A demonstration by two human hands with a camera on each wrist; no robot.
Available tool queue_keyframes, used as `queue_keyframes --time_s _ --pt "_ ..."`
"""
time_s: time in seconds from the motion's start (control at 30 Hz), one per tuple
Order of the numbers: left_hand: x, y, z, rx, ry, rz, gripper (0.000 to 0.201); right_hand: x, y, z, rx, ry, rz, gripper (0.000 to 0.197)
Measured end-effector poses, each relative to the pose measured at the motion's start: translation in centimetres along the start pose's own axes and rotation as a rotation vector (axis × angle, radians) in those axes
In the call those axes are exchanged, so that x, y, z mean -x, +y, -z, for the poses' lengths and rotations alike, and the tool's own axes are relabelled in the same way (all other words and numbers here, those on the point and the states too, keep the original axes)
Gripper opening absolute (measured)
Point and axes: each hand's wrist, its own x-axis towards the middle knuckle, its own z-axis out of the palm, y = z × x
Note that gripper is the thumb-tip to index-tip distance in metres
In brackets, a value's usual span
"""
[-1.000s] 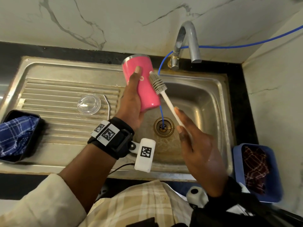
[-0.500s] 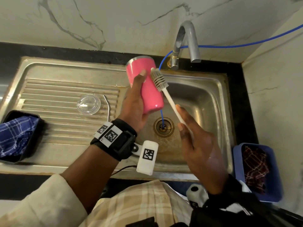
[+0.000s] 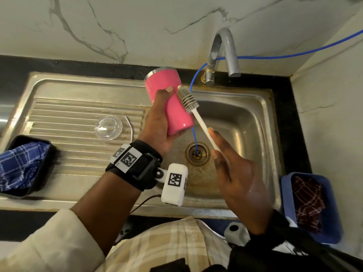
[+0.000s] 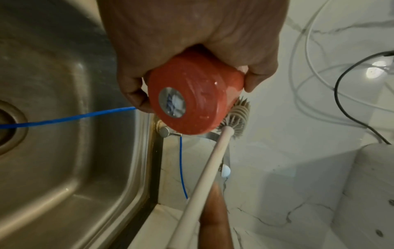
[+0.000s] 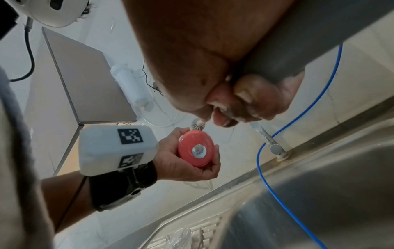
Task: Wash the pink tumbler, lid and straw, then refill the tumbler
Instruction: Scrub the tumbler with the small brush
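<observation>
Sink (image 3: 245, 107): steel basin with drainboard at 9 o'clock, set in a dark counter (image 3: 15, 71); it serves as the catch for wash water, so the work is held over it. Tap (image 3: 225, 50): at 12 o'clock of the basin, no water seen running. Blue bin (image 3: 286, 195): at 4 o'clock, holding a dark checked cloth, likely kept by for drying. Black tray (image 3: 47, 152): at 8 o'clock, holding a blue checked cloth. Tumbler (image 3: 172, 103): pink, lifted above the basin's 10 o'clock corner, tilted with its mouth away from the person and its base toward them, probably to expose its side for scrubbing. Left hand (image 3: 157, 126): wrapped round the tumbler's lower body, thumb across the wall. Right hand (image 3: 235, 177): fingers and thumb closed round the brush handle. Brush (image 3: 187, 99): white handle, grey bristle head lying against the tumbler's outer wall, just beside the left thumb. Lid (image 3: 108, 127): clear, parked flat on the drainboard, apparently awaiting its turn. Straw (image 3: 131, 128): bent metal, just beside the lid at its 3 o'clock.
</observation>
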Motion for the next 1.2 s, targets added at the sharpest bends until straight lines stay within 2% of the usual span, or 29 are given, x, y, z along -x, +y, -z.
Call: queue_keyframes --time_s 0.13,0.33,0.47,0.6,0.63,0.7,0.8,0.9,1.0,1.13,1.2 --pt "-0.6 0.6 0.1 0.023 0.034 -0.020 0.057 0.6 0.1 0.1 0.005 -0.017 0.024 0.053" --pt "-0.4 0.0 0.0 -0.031 0.077 0.023 0.088 1.5 0.6 0.5 0.014 -0.058 -0.032 0.052" --pt "0.0 -1.3 -1.1 -0.038 0.002 0.011 0.079 -0.4 0.2 0.4 0.018 0.026 0.003 0.053" --pt "-1.0 0.1 -0.6 0.007 0.051 -0.018 0.119 0.4 0.2 0.4 0.005 -0.004 0.028 0.052" --pt "-1.3 0.4 -0.2 0.012 0.066 -0.023 0.123 0.9 0.2 0.4 0.005 -0.016 0.031 0.051" --pt "-1.3 0.5 0.3 -0.001 0.068 -0.048 0.116 1.5 0.1 0.3 0.001 -0.018 0.017 0.049" --pt "-1.1 -0.7 0.4 -0.029 0.040 -0.032 0.092 0.8 0.0 0.1 0.008 -0.003 -0.005 0.052" --pt "-0.9 -1.1 -0.1 -0.073 0.007 0.000 0.102 -0.2 -0.5 -0.1 -0.006 0.016 0.026 0.052" --pt "-1.5 0.1 0.3 -0.063 0.026 -0.035 0.109 0.2 -0.5 -0.3 -0.010 0.009 0.044 0.049" --pt "-1.8 1.0 1.1 -0.019 0.071 -0.056 0.099 1.5 0.0 -0.1 0.018 -0.037 0.009 0.049" --pt "-1.4 0.4 1.1 -0.037 0.044 -0.032 0.092 1.3 0.1 -0.1 0.022 -0.023 0.009 0.051"
